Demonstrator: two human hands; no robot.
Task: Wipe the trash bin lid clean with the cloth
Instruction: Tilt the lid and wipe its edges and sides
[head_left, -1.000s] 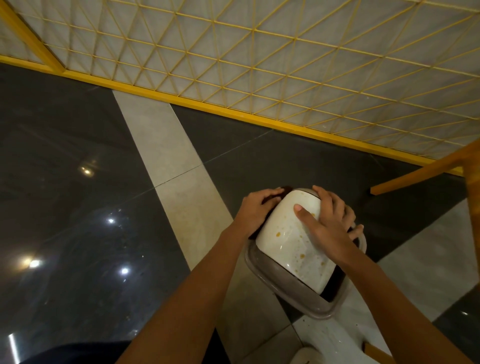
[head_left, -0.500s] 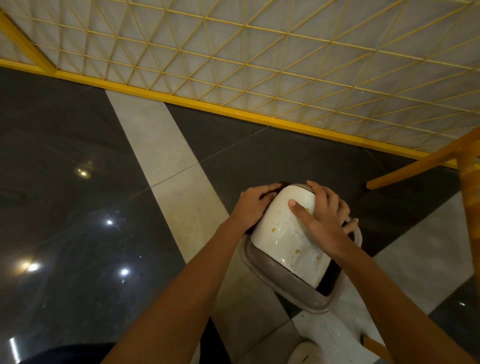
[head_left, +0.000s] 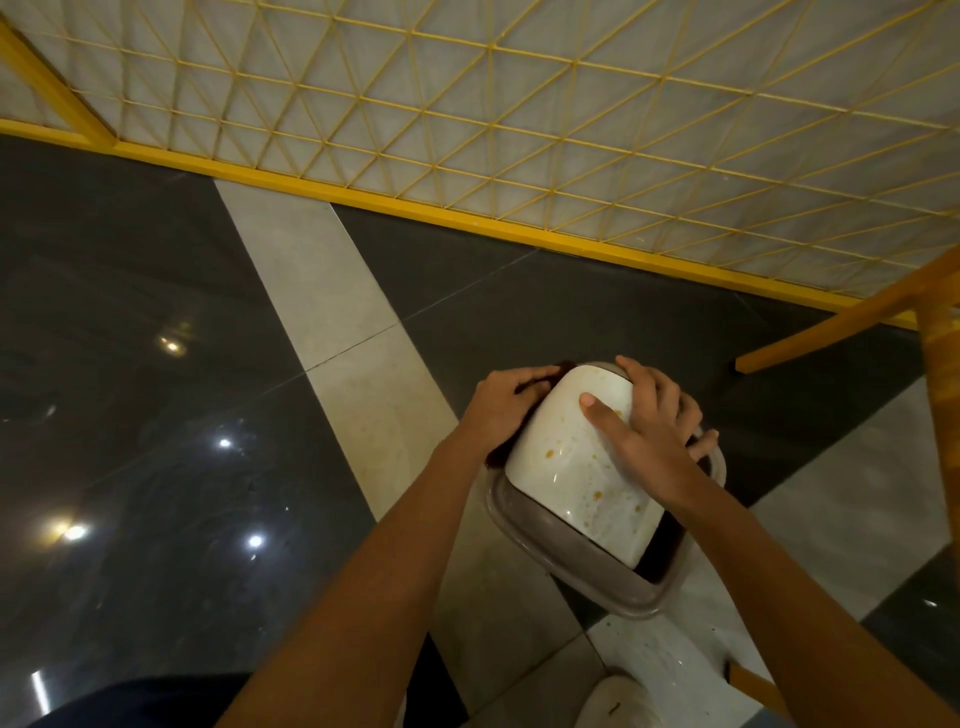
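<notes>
The trash bin lid (head_left: 566, 467) is a white swing flap speckled with yellow-brown stains, tilted in a grey-brown rim (head_left: 571, 566) on top of the white bin (head_left: 670, 660). My left hand (head_left: 501, 402) presses a dark brown cloth (head_left: 535, 387) against the flap's upper left edge; only slivers of cloth show under the fingers. My right hand (head_left: 649, 436) grips the flap's right side, with its thumb across the top face and its fingers curled over the far edge.
A yellow lattice partition (head_left: 519, 130) with a yellow base rail runs across the back. A wooden leg and crossbar (head_left: 935, 332) stand at the right. The floor is glossy dark tile (head_left: 156, 415) with a pale strip (head_left: 332, 291). A white rounded object (head_left: 618, 701) lies at the bottom.
Both hands keep the same hold on the flap. The bin and hands sit slightly higher in the view; nothing was taken up or let go.
</notes>
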